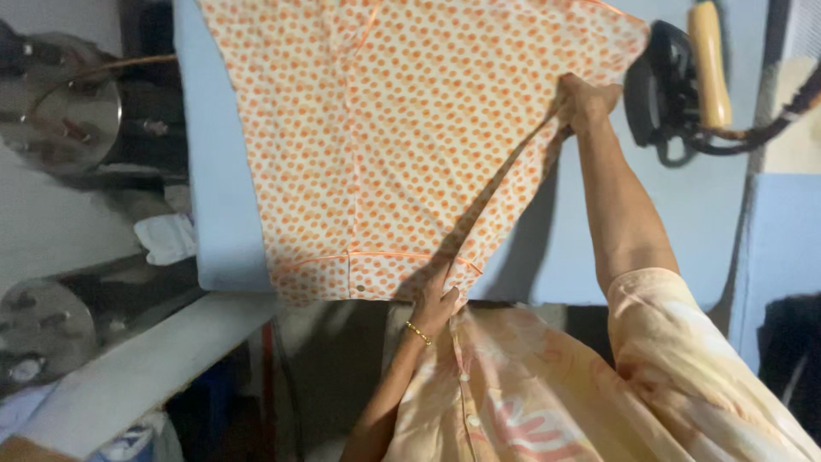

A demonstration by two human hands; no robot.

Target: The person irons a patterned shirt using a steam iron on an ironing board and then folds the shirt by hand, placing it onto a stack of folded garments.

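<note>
A person's left hand (438, 301), a gold bangle (418, 333) at its wrist, closes its fingers on the near hem of an orange-dotted white garment (385, 145), while the right hand (586, 101) is clenched tight on the garment's far right edge. Between the two hands the cloth's edge runs taut in a straight fold. The rest of the garment lies spread flat over a pale blue padded ironing board (218, 197). Just right of the right hand a black iron with a yellow handle (684, 85) rests on the board. Metal machinery (60, 120) stands to the left.
</note>
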